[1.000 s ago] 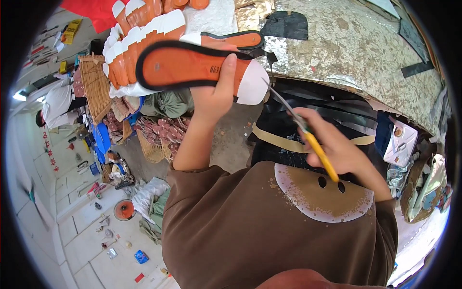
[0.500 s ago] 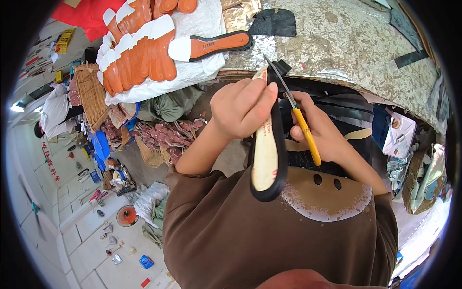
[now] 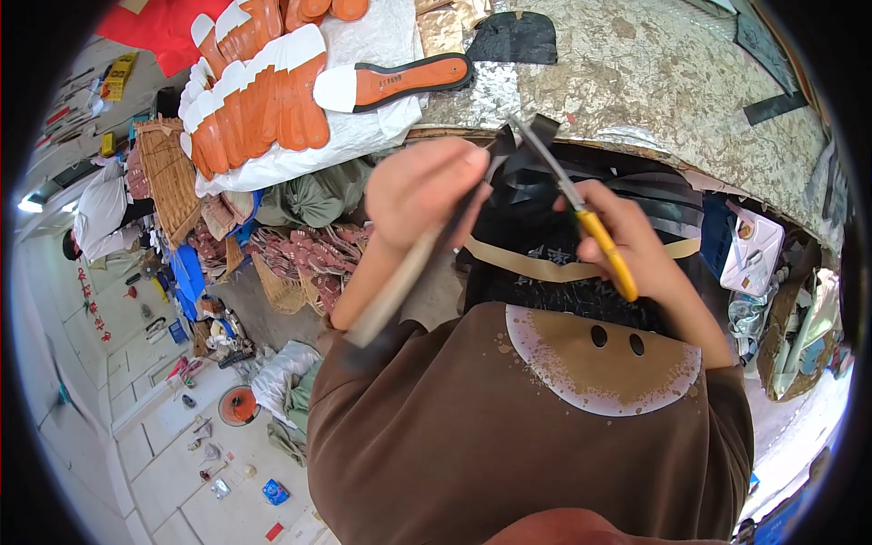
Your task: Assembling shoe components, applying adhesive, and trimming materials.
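In my left hand [image 3: 420, 193] is a shoe insole [image 3: 400, 289], cream underneath with black edging, smeared by motion. It slants down to the left, across my left forearm. My right hand [image 3: 625, 238] is closed round the yellow handles of a pair of scissors [image 3: 604, 252]. Their blades point up and left, towards the table edge. A black strip [image 3: 543, 134] lies by the blade tips, close to the insole's upper end; I cannot tell whether it is joined to it. A finished-looking orange and white insole [image 3: 413, 80] with black edging lies on the table.
Rows of orange and white insoles [image 3: 259, 104] rest on a white sheet [image 3: 372, 45] at the table's left. A black piece [image 3: 514, 38] lies on the worn tabletop [image 3: 636, 82]. Below the edge hang dark sheets [image 3: 518, 227]. A white box [image 3: 756, 250] stands at the right.
My left hand has moved left and turned the insole, swinging its lower end to the left. The scissors have shifted slightly right and down, away from the insole.
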The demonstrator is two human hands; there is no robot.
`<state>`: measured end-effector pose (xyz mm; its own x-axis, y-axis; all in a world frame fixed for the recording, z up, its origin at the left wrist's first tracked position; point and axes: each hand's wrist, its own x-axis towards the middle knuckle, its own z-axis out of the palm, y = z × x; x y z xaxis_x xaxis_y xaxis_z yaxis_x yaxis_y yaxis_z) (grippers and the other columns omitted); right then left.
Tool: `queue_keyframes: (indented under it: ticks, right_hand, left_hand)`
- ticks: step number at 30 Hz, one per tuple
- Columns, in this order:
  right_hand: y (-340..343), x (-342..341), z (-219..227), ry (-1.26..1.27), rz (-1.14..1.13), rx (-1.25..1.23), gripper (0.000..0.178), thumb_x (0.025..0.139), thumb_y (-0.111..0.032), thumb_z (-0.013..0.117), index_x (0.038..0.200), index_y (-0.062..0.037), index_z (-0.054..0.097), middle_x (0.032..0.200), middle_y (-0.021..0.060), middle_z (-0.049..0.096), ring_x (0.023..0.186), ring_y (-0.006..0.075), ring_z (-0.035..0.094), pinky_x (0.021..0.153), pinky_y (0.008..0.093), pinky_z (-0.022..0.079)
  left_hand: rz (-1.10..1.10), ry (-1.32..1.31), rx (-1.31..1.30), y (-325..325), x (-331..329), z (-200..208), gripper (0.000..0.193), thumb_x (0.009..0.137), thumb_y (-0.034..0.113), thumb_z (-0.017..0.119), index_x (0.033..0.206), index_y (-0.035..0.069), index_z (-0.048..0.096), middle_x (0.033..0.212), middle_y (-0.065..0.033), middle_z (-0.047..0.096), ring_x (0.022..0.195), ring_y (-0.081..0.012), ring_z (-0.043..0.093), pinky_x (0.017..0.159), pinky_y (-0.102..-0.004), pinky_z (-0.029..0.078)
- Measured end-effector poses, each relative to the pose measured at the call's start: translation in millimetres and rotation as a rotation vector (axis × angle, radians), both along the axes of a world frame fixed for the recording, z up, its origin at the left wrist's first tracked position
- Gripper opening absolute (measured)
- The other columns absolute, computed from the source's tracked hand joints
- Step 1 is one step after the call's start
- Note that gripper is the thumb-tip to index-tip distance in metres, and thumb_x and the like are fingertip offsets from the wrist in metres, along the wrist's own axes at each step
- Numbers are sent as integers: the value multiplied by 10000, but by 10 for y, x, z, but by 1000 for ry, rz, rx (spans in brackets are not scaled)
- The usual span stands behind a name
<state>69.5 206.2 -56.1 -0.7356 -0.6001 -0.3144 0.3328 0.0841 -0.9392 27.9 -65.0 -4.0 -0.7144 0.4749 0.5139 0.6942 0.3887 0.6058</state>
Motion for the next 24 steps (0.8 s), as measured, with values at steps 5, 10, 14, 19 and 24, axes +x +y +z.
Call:
queue_keyframes:
  ticks: [5, 10, 14, 19, 24]
  right_hand:
    - [808, -251, 4, 259, -409, 312, 625, 776, -297, 816, 1306, -68, 575, 871, -7, 575, 801, 108, 570, 714, 269, 476]
    - [1330, -604, 350, 872, -545, 1073, 414, 846, -84, 715, 1249, -41, 633, 1053, 99, 686, 1024, 210, 657, 875, 338, 505]
    - [521, -553, 346, 1143, -389, 288, 328, 856, 3, 643, 1178, -55, 666, 1180, 124, 677, 1120, 284, 630, 969, 350, 472]
    - [107, -348, 280, 1032, -258, -10, 118, 887, -76, 632, 978, -25, 687, 959, 105, 694, 851, 267, 662, 731, 343, 505]
    - [70, -382, 275, 743, -427, -49, 291, 964, -154, 554, 720, 3, 575, 635, 80, 547, 597, 233, 541, 573, 337, 421]
  left_hand:
    - [283, -287, 528, 44, 22, 30, 172, 926, 18, 590, 1091, -28, 614, 1058, -110, 654, 974, -169, 596, 881, -298, 461]
    - [281, -679, 730, 264, -81, 113, 310, 926, 33, 618, 1223, -16, 545, 1088, -81, 649, 960, -133, 608, 862, -282, 482]
    - [297, -763, 817, 394, 0, 53, 361, 913, 27, 652, 1241, -12, 509, 1068, -49, 630, 948, -113, 609, 833, -264, 496]
    - [267, -761, 685, 537, -64, 116, 374, 877, -1, 693, 1210, -7, 522, 1033, -35, 614, 899, -103, 612, 784, -254, 504]
    - [184, -686, 504, 563, -41, 127, 289, 853, -21, 706, 1107, -10, 569, 946, -29, 633, 814, -96, 614, 711, -247, 502]
